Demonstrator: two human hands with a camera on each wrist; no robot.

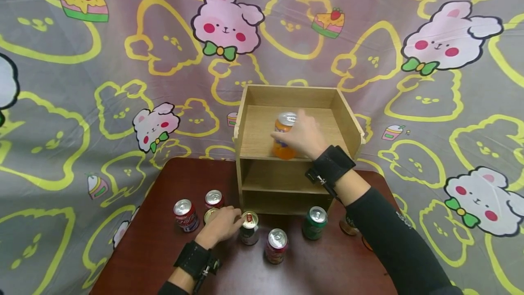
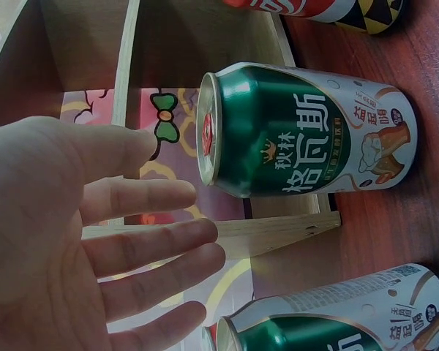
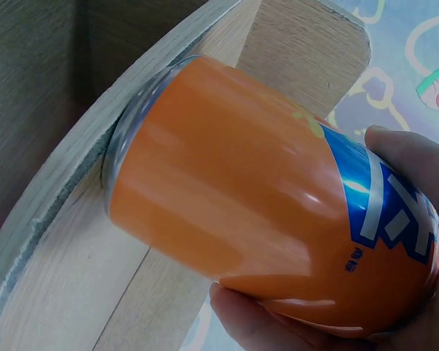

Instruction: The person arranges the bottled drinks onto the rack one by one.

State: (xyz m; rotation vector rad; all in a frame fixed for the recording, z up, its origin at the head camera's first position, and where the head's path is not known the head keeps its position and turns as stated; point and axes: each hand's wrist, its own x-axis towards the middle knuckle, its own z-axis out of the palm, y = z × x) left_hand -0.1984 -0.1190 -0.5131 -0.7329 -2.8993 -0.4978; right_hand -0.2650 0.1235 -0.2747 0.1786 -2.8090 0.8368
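My right hand (image 1: 306, 134) grips an orange soda can (image 1: 283, 148) at the front of the wooden shelf's (image 1: 262, 126) top level. In the right wrist view, thumb and fingers wrap the upper part of this can (image 3: 227, 183), and its base is right at the shelf's front edge. My left hand (image 1: 221, 227) has its fingers spread over the table, close beside a green and white can (image 2: 300, 135) with a gold lid. Below those fingers in the left wrist view is a second can (image 2: 336, 325) of the same kind, partly hidden under the hand in the head view.
Two red cans, one (image 1: 186, 216) further left and one (image 1: 214, 198) behind my left hand, stand on the dark red table (image 1: 143, 249). A purplish-red can (image 1: 276, 246) and a green can (image 1: 315, 223) stand before the shelf. A brownish can (image 1: 349, 226) is partly behind my right arm.
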